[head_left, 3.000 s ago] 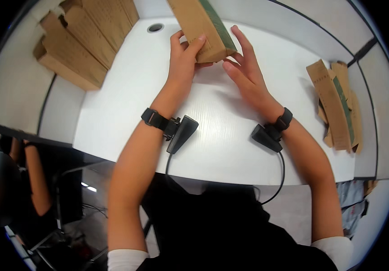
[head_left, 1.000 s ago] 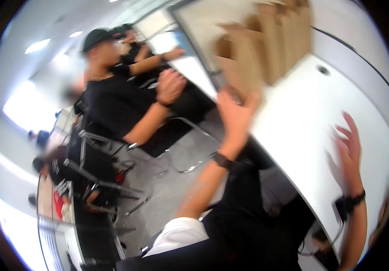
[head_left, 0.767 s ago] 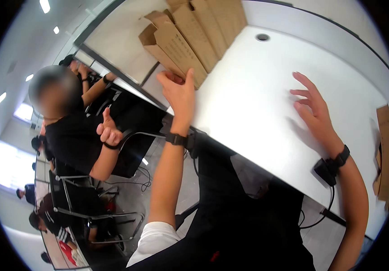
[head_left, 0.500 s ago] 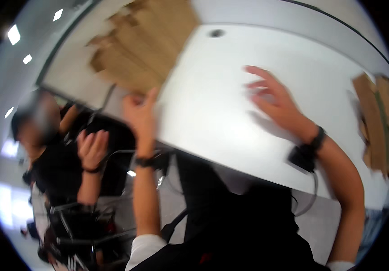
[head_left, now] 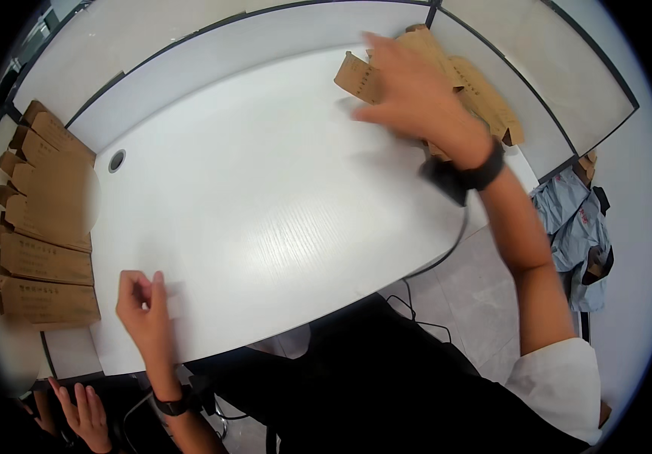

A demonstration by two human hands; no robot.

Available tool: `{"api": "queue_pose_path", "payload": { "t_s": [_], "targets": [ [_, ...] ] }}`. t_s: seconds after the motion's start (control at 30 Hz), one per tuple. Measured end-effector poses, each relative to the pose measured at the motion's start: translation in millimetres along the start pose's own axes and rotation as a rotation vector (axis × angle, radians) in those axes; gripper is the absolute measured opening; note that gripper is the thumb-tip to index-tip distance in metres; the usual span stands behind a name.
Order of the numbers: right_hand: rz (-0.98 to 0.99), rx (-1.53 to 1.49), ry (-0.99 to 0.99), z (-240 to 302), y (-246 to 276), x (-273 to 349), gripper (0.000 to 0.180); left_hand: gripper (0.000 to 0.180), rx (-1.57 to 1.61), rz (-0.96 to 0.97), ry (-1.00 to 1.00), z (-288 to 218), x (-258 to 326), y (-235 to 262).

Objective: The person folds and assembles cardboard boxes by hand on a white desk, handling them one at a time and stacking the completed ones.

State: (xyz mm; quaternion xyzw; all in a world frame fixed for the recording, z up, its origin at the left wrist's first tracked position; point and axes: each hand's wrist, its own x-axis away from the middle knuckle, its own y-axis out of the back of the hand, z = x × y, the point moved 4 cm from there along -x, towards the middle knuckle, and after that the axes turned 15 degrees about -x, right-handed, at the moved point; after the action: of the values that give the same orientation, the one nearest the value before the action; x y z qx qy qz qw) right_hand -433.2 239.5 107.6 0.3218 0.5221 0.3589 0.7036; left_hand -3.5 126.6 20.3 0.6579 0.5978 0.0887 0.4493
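Note:
My left hand (head_left: 144, 310) is over the near left part of the white table (head_left: 250, 204). Its fingers curl in toward the thumb, and nothing shows between them. At the far right, my right hand (head_left: 424, 98) reaches over a group of flat brown cardboard boxes (head_left: 488, 94). Its thumb and fingers are spread, blurred by motion. One cardboard flap (head_left: 357, 78) shows between thumb and fingers, but the hand hides whether it touches this piece.
Several brown boxes (head_left: 46, 261) stand in a row along the table's left edge. Low partitions (head_left: 242, 38) border the back and right. Grey plastic bags (head_left: 579, 227) lie beyond the right edge. Another person's hand (head_left: 85, 416) shows at lower left. Cables hang below the table.
The view has swung to the right. My right hand has moved from above the middle of the table to the cardboard at the far right. My left hand has come over the table's near left corner.

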Motion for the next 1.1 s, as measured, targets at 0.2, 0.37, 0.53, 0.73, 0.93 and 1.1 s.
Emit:
{"api": "queue_pose_path", "payload": {
  "t_s": [0.2, 0.37, 0.53, 0.73, 0.93, 1.1],
  "targets": [
    [0.263, -0.052, -0.472, -86.5, 31.0, 47.6, 0.096, 0.020, 0.058, 0.179, 0.045, -1.2, -7.1, -25.4],
    [-0.021, -0.680, -0.237, 7.9, 10.8, -10.4, 0.091, 0.028, 0.129, 0.150, -0.174, -60.9, -29.8, -23.1],
    [0.227, -1.357, -0.423, 101.7, -92.0, -74.3, 0.087, 0.103, 0.259, 0.247, -0.220, -103.5, -61.6, -56.4],
    [0.414, -1.597, -0.375, 148.5, -188.3, -66.6, 0.103, 0.069, 0.250, 0.029, -0.049, -25.5, -92.2, -83.7],
    [0.314, -1.509, 0.006, 145.7, -193.5, -47.4, 0.075, 0.072, 0.360, 0.076, -0.122, -17.2, -107.2, -80.8],
    [0.333, -1.579, 0.024, 148.9, -191.1, -49.5, 0.067, 0.075, 0.243, 0.025, -0.187, -25.0, -106.0, -77.0]
  ]
}}
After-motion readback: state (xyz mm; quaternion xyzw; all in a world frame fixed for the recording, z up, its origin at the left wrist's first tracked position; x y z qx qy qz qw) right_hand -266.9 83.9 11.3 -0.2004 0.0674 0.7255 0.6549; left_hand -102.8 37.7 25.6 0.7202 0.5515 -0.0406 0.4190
